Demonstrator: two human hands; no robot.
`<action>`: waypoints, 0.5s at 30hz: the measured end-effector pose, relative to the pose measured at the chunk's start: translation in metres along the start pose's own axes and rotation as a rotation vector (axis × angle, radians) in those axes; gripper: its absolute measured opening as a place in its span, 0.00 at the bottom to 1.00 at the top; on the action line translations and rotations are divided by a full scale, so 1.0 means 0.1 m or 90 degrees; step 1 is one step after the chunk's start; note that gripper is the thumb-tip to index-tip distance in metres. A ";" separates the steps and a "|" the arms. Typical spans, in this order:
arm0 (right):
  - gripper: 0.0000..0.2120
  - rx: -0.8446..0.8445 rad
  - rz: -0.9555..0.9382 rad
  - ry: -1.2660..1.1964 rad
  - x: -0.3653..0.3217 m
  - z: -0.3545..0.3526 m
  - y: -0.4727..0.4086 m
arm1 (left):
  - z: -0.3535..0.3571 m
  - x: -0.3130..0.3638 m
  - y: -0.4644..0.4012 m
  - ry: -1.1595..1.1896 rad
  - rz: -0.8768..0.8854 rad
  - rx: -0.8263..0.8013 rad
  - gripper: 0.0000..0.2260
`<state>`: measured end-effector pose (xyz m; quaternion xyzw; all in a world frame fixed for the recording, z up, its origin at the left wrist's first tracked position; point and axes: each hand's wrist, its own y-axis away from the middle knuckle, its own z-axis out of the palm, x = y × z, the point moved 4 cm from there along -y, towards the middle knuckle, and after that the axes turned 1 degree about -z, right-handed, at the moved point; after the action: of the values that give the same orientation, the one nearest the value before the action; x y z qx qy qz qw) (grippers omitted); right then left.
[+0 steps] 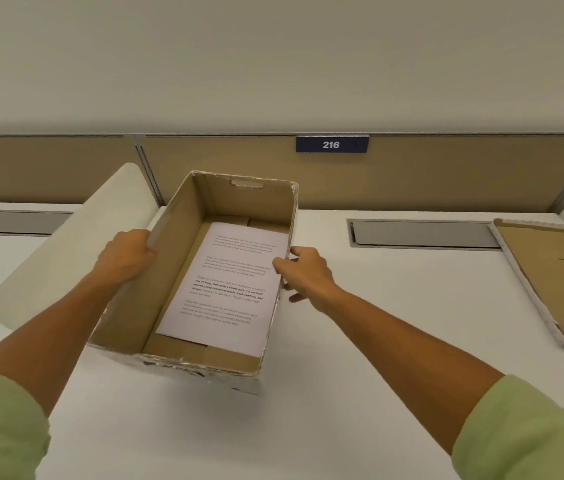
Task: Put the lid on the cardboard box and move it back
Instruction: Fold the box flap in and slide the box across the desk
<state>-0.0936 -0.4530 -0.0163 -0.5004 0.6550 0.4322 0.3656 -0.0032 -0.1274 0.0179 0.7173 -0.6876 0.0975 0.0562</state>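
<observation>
both hands clamp the open box, lid waits off to the right

left hand (128,256) has its grip closed over the top edge of the left wall of the cardboard box (156,292), fingers curled onto the rim. right hand (303,271) has its grip pinching the right wall's rim, thumb inside, fingers outside and partly spread.

risks, as i judge them: the lid (550,282) lies upside down well apart on the right of the table (360,375), partly cut off by the frame edge, so one hand must let go to reach it; a one-handed hold on a thin wall could let the box twist or slide. the rims look worn and slightly bowed, so the lid may catch on a corner rather than seat. pushing the box back while the lid is only half on could knock it loose.

the box is brown corrugated card inside, pale and scuffed outside, open-topped, with a handle slot (246,183) in the far wall. it sits mid-table, angled slightly, with a printed sheet (228,289) lying flat on its floor.
</observation>
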 end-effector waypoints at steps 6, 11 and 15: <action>0.22 0.062 -0.016 0.026 0.24 -0.77 0.15 | 0.02 0.73 0.27 0.021 0.025 -0.015 0.09; 0.16 0.105 -0.027 0.024 0.47 -1.38 0.27 | 0.16 1.32 0.54 0.050 0.055 -0.006 0.09; 0.13 0.125 -0.030 0.033 0.66 -1.81 0.37 | 0.34 1.72 0.75 0.075 0.066 -0.008 0.10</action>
<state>-0.1537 -0.6397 -0.0037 -0.4882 0.6916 0.3444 0.4058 -0.0696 -0.3058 0.0184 0.6736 -0.7197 0.1378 0.0958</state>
